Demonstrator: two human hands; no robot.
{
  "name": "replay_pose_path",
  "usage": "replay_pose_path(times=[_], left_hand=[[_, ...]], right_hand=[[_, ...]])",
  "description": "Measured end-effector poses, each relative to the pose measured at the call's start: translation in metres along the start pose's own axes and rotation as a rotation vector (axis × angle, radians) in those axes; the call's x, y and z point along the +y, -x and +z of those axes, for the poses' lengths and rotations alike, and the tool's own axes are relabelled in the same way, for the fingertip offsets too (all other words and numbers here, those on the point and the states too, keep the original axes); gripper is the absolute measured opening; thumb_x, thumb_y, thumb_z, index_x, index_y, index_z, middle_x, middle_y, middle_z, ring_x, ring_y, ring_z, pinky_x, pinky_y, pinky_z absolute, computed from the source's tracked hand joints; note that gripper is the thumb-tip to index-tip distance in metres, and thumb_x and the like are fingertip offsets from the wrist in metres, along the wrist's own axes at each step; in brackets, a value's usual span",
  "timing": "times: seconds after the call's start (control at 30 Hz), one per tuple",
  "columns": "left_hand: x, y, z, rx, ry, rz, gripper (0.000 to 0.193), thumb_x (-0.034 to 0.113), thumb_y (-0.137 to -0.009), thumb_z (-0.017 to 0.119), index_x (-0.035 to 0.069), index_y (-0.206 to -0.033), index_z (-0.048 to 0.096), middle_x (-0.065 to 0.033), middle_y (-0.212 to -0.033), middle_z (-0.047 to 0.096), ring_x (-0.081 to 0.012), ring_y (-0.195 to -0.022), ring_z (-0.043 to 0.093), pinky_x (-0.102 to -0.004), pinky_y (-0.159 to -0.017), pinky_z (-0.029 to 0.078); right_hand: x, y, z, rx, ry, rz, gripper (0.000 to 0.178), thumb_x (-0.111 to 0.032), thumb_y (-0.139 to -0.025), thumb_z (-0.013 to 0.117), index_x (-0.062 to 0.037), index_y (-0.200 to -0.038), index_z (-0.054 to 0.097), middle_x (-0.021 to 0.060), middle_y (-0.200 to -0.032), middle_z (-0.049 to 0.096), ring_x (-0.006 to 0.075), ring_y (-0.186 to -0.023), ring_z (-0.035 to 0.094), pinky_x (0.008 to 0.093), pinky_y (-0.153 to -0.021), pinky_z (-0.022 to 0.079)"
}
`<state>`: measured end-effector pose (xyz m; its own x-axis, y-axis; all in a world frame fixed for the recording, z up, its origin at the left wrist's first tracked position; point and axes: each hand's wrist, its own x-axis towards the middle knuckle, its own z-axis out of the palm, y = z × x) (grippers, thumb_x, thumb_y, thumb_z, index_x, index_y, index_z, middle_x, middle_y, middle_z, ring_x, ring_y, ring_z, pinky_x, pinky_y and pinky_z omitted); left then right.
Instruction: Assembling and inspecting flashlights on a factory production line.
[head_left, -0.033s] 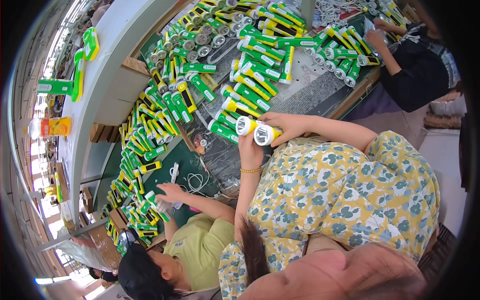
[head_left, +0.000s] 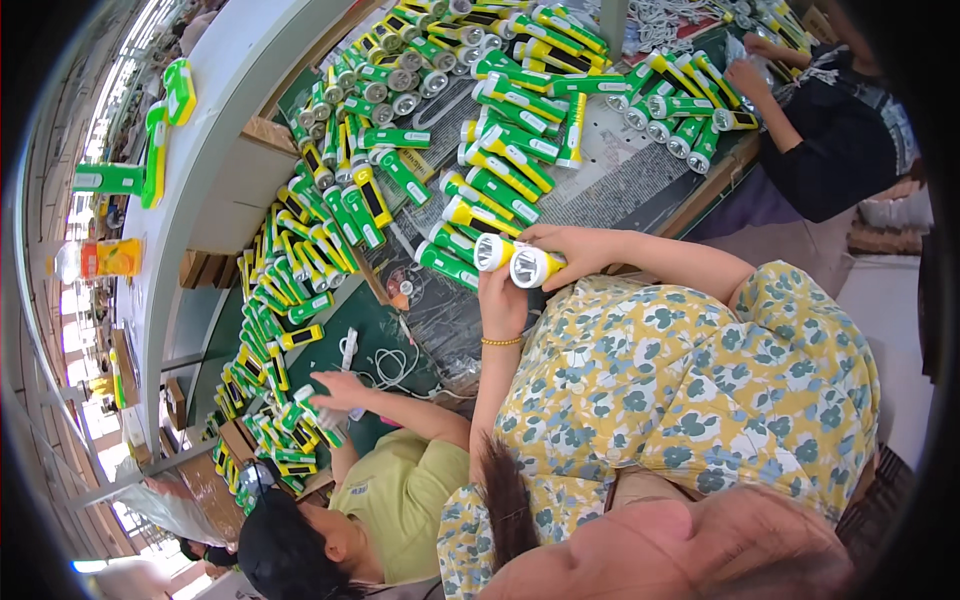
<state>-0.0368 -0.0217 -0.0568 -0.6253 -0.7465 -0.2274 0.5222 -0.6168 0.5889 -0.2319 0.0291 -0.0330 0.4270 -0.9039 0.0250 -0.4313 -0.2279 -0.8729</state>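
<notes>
- White-rimmed heads mark the held pair: left flashlight (head_left: 491, 252) and right flashlight (head_left: 531, 267), side by side near the edge of the worktop (head_left: 625, 195), lenses toward the camera.
- Left hand (head_left: 503, 301), with a bracelet (head_left: 502, 341) at the wrist: closed on the left flashlight from below, fingers largely hidden.
- Right hand (head_left: 580, 248): wrapped about the right flashlight.
- Change: almost none from the preceding picture; both flashlights stay held, suggesting that their handling is unfinished.
- Just beside: a row of green-and-yellow flashlights (head_left: 504, 194).
- Lower left: a co-worker's hand (head_left: 340, 390) near a flashlight heap (head_left: 292, 436).
</notes>
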Motion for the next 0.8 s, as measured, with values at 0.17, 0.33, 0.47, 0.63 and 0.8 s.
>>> replay_pose_path(times=[0.17,0.33,0.47,0.63,0.8], left_hand=[[-0.02,-0.004,-0.018,-0.087,0.096,-0.191,0.057,0.011,-0.09,0.046,0.011,-0.144,0.027,-0.0086,-0.138,0.043,-0.0209,-0.128,0.041,-0.0416,-0.104,0.033],[-0.009,0.003,-0.034,-0.039,-0.072,-0.283,0.055,0.017,-0.096,0.046,0.008,-0.146,0.024,-0.0147,-0.147,0.033,-0.0252,-0.134,0.034,-0.0437,-0.106,0.03],[0.003,0.009,-0.039,0.139,-0.311,-0.08,0.053,0.016,-0.094,0.051,0.008,-0.143,0.032,-0.0134,-0.141,0.04,-0.0238,-0.129,0.039,-0.041,-0.102,0.035],[0.01,0.015,-0.063,0.21,-0.59,0.053,0.05,0.009,-0.094,0.051,0.005,-0.141,0.034,-0.0129,-0.14,0.042,-0.0211,-0.128,0.041,-0.0335,-0.1,0.036],[0.008,0.022,-0.065,0.198,-0.683,0.082,0.049,0.001,-0.092,0.051,-0.003,-0.137,0.035,-0.0158,-0.141,0.04,-0.0241,-0.13,0.04,-0.0334,-0.107,0.033]], right_hand=[[0.028,0.017,0.002,0.113,-0.005,0.15,0.062,-0.035,-0.077,0.073,-0.0006,-0.125,0.053,0.0206,-0.132,0.045,0.0342,-0.12,0.047,0.0388,-0.102,0.038],[0.063,0.028,0.017,0.224,0.203,0.562,0.066,-0.041,-0.076,0.071,0.0021,-0.122,0.053,0.0237,-0.131,0.045,0.038,-0.118,0.048,0.0412,-0.1,0.04],[0.104,0.04,0.032,0.39,0.37,0.745,0.068,-0.044,-0.073,0.072,0.0021,-0.119,0.052,0.026,-0.126,0.044,0.0413,-0.112,0.05,0.0457,-0.09,0.046],[0.099,0.033,0.055,0.461,0.596,0.636,0.077,-0.038,-0.071,0.073,-0.0079,-0.133,0.039,0.0255,-0.138,0.032,0.0419,-0.12,0.044,0.0487,-0.093,0.043],[0.094,0.028,0.059,0.499,0.651,0.57,0.083,-0.034,-0.072,0.072,-0.0166,-0.141,0.031,0.0235,-0.143,0.027,0.0417,-0.125,0.04,0.0478,-0.097,0.039]])
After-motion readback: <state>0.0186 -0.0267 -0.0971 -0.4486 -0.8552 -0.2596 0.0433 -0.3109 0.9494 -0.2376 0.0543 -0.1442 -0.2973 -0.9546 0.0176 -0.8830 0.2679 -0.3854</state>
